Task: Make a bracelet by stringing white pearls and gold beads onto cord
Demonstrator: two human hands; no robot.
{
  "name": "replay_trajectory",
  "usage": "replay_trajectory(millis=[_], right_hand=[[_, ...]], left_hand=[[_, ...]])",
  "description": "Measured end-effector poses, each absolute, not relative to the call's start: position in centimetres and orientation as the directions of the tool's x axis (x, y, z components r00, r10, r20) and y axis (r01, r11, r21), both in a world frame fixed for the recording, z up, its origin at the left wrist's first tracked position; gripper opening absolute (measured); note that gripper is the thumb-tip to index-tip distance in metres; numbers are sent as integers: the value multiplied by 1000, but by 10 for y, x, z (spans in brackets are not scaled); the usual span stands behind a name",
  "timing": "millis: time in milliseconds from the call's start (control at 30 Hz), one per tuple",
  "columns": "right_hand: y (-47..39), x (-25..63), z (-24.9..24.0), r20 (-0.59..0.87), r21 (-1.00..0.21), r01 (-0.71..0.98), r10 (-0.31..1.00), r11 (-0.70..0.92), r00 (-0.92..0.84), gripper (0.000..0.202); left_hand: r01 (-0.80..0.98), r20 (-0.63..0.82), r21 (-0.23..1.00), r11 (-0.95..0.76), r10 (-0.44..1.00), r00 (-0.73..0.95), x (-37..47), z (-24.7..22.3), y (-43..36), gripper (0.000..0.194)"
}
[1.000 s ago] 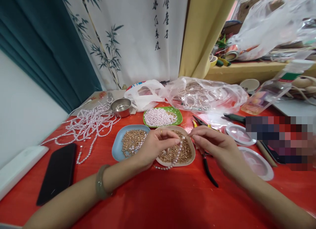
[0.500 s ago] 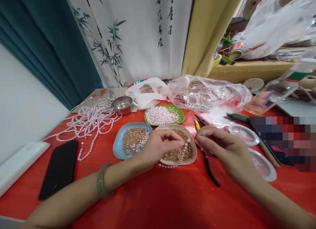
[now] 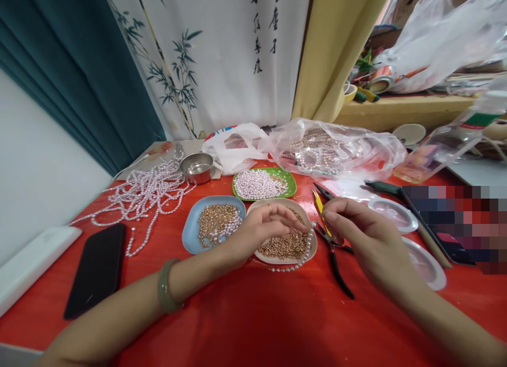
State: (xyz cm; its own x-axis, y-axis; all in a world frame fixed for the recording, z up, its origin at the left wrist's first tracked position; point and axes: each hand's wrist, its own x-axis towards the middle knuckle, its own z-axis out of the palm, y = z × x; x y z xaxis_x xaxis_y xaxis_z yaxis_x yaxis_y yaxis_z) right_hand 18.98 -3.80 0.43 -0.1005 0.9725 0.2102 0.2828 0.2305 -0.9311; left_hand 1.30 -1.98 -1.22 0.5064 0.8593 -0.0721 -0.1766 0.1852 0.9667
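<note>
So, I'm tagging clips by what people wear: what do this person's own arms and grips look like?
The left arm and right arm show no sleeves. The left one carries a smooth, rounded grey-green bangle near the wrist. The left grip wears a thin gold-coloured ring. Nothing worn shows on the right grip.

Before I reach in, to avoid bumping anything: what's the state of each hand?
Left hand: open, beside the upper end of the bead strand; contact can't be told.
Right hand: closed in a pinch; what it holds is too small to tell.
</note>
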Motion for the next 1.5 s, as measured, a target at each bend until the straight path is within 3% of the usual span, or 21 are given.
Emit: replay_trajectory(millis=[433, 733, 1200, 1367, 1500], right_hand=[[-39, 179, -2, 64, -984, 145, 971, 99, -232, 14], [-45, 178, -6, 218, -952, 142, 925, 272, -313, 14], [-37, 181, -8, 205, -953, 164, 942, 254, -268, 15], [-38, 181, -7, 178, -961, 152, 937, 231, -299, 16], [-38, 181, -10, 144, -984, 50, 932, 170, -333, 16]], left_hand=[[-212, -88, 949, 234, 841, 535, 21, -9, -24, 6], [-220, -186, 908, 356, 813, 551, 23, -5, -25, 8], [-288, -241, 803, 522, 727, 643, 16, -21, -22, 23], [-261, -261, 789, 556, 688, 677, 15, -20, -21, 14], [-245, -248, 788, 564, 656, 713, 15, -19, -20, 13]])
